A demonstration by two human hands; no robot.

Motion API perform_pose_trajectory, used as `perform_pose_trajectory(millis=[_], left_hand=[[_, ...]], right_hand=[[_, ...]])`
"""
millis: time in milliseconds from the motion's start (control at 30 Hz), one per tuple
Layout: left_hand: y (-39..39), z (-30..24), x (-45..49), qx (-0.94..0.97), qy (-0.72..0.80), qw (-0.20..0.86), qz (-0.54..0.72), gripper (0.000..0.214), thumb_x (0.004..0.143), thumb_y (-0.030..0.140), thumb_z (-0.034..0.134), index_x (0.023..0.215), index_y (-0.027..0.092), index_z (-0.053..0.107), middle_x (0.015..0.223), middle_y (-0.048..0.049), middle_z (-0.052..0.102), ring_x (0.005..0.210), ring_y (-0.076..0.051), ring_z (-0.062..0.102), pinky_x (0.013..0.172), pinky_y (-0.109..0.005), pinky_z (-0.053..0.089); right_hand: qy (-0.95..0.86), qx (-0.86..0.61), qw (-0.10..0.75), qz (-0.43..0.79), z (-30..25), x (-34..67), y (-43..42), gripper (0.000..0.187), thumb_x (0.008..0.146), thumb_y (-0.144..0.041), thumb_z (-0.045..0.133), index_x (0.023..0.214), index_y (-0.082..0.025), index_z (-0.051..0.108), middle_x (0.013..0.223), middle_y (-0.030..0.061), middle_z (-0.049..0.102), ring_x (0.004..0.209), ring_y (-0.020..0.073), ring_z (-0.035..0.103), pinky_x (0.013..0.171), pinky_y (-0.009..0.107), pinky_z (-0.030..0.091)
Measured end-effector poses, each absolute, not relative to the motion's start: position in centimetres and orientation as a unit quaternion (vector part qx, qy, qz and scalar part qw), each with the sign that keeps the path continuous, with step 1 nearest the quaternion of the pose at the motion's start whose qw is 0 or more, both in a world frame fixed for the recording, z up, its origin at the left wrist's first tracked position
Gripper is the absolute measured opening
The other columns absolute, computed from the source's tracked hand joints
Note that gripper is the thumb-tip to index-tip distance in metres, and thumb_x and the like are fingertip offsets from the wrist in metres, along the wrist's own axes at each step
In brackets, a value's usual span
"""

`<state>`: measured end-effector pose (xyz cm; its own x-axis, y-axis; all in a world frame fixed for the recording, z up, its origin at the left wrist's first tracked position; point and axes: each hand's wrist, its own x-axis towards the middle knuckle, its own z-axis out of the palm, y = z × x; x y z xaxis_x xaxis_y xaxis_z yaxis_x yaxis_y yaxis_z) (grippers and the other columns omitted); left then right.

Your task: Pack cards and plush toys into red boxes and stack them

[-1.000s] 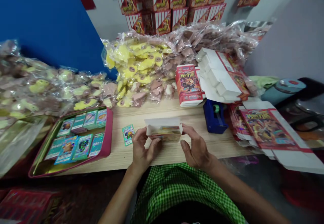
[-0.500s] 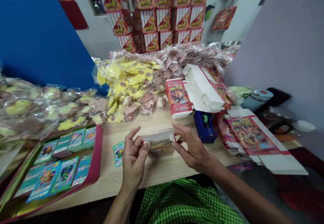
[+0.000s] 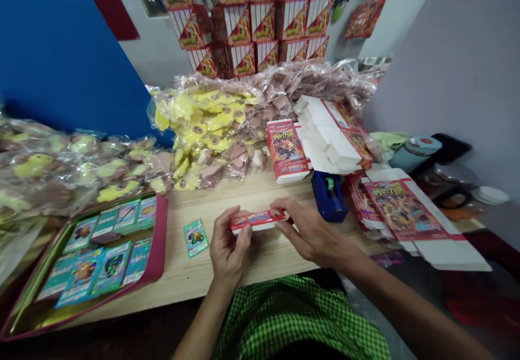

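Both my hands hold a small red printed box [image 3: 257, 219] just above the wooden table [image 3: 244, 265]. My left hand [image 3: 229, 247] grips its left end with fingers curled. My right hand [image 3: 312, 233] presses on its right end and top, fingers closed on it. The box lid is shut, its red top face showing. A single loose card [image 3: 195, 237] lies on the table just left of my left hand.
A red tray [image 3: 156, 246] with several card stacks sits at the left. Bagged yellow and brown plush toys [image 3: 203, 127] pile at the back. A closed red box [image 3: 286, 150], a blue tape dispenser [image 3: 329, 196] and flat box blanks [image 3: 400, 208] lie at the right.
The open white box was closed: the flap was folded down and now the red top shows. My hands shifted to its two ends. The camera tilted up.
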<state>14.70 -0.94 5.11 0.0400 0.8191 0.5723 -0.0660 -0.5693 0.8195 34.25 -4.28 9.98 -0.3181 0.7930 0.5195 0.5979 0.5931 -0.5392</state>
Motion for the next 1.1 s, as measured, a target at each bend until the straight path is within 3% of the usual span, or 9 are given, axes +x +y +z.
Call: perform_pose_trajectory(millis=[167, 300, 433, 600, 700, 833, 900, 1000, 1100], left_hand=[[0.0, 5.5, 13.8, 0.697, 0.260, 0.317, 0.588, 0.024, 0.097, 0.015, 0.062, 0.118, 0.022, 0.070, 0.104, -0.0057, 0.074, 0.094, -0.015, 0.070, 0.079, -0.026, 0.056], [1.0, 5.6, 12.3, 0.776, 0.201, 0.265, 0.537, 0.024, 0.100, 0.015, 0.058, 0.117, 0.022, 0.073, 0.109, -0.0085, 0.072, 0.100, -0.017, 0.069, 0.081, -0.029, 0.058], [1.5, 6.0, 10.9, 0.839, 0.180, 0.164, 0.486, 0.028, 0.096, 0.023, 0.068, 0.124, 0.021, 0.070, 0.127, -0.0129, 0.068, 0.111, -0.020, 0.068, 0.088, -0.033, 0.059], [0.8, 7.3, 10.4, 0.882, 0.191, 0.064, 0.426, 0.034, 0.092, 0.005, 0.068, 0.123, 0.018, 0.069, 0.124, -0.0125, 0.071, 0.108, -0.018, 0.071, 0.088, -0.029, 0.060], [0.3, 7.7, 11.3, 0.868, 0.225, 0.033, 0.441, 0.030, 0.091, 0.007, 0.069, 0.119, 0.018, 0.072, 0.120, -0.0095, 0.073, 0.100, -0.016, 0.073, 0.086, -0.025, 0.059], [0.0, 7.6, 13.9, 0.824, 0.283, 0.054, 0.488, 0.027, 0.091, 0.011, 0.071, 0.116, 0.021, 0.073, 0.113, -0.0052, 0.074, 0.094, -0.015, 0.073, 0.087, -0.025, 0.059], [-0.1, 7.5, 15.2, 0.824, 0.264, 0.079, 0.494, 0.026, 0.093, 0.012, 0.069, 0.118, 0.019, 0.072, 0.109, -0.0051, 0.073, 0.092, -0.014, 0.072, 0.082, -0.023, 0.059], [0.0, 7.2, 16.4, 0.832, 0.243, 0.093, 0.490, 0.029, 0.094, 0.010, 0.067, 0.121, 0.018, 0.069, 0.108, -0.0061, 0.071, 0.089, -0.013, 0.070, 0.071, -0.020, 0.059], [-0.1, 7.0, 16.3, 0.834, 0.254, 0.098, 0.481, 0.030, 0.093, 0.008, 0.067, 0.121, 0.020, 0.069, 0.109, -0.0052, 0.069, 0.089, -0.013, 0.070, 0.074, -0.022, 0.061]], right_hand=[[-0.817, -0.423, 0.384, 0.085, 9.9, 34.1, -3.5, 0.012, 0.106, -0.016, 0.039, 0.103, -0.020, 0.049, 0.089, 0.0066, 0.063, 0.079, 0.0196, 0.062, 0.072, 0.032, 0.053], [-0.853, -0.374, 0.362, 0.041, 9.7, 35.1, -3.3, 0.011, 0.105, -0.015, 0.039, 0.103, -0.019, 0.049, 0.100, 0.0127, 0.066, 0.095, 0.0236, 0.066, 0.079, 0.037, 0.058], [-0.880, -0.332, 0.339, -0.012, 8.6, 36.1, -3.1, 0.020, 0.100, -0.008, 0.039, 0.112, -0.016, 0.053, 0.113, 0.0176, 0.067, 0.106, 0.0256, 0.066, 0.081, 0.039, 0.061], [-0.866, -0.355, 0.352, -0.016, 8.3, 35.4, -3.9, 0.025, 0.096, -0.003, 0.039, 0.111, -0.015, 0.055, 0.122, 0.0207, 0.066, 0.114, 0.0260, 0.065, 0.090, 0.040, 0.061], [-0.783, -0.443, 0.436, 0.032, 8.6, 36.1, -5.2, 0.022, 0.096, -0.006, 0.043, 0.109, -0.018, 0.056, 0.123, 0.0177, 0.065, 0.123, 0.0255, 0.061, 0.096, 0.041, 0.058], [-0.459, -0.741, 0.474, 0.127, 7.9, 40.1, -6.6, 0.018, 0.083, -0.007, 0.053, 0.093, -0.020, 0.060, 0.115, 0.0126, 0.066, 0.116, 0.0253, 0.063, 0.100, 0.042, 0.054], [-0.346, -0.804, 0.447, 0.187, 7.1, 42.2, -6.6, 0.014, 0.078, -0.008, 0.055, 0.084, -0.020, 0.060, 0.094, 0.0090, 0.069, 0.099, 0.0251, 0.069, 0.089, 0.040, 0.059], [-0.299, -0.805, 0.431, 0.279, 6.1, 43.6, -6.0, 0.006, 0.080, -0.015, 0.056, 0.076, -0.020, 0.059, 0.065, 0.0022, 0.064, 0.060, 0.0211, 0.069, 0.054, 0.030, 0.056], [-0.275, -0.779, 0.451, 0.338, 6.1, 43.4, -5.6, 0.003, 0.081, -0.021, 0.056, 0.078, -0.020, 0.057, 0.067, 0.0011, 0.066, 0.057, 0.0201, 0.071, 0.048, 0.025, 0.054]])
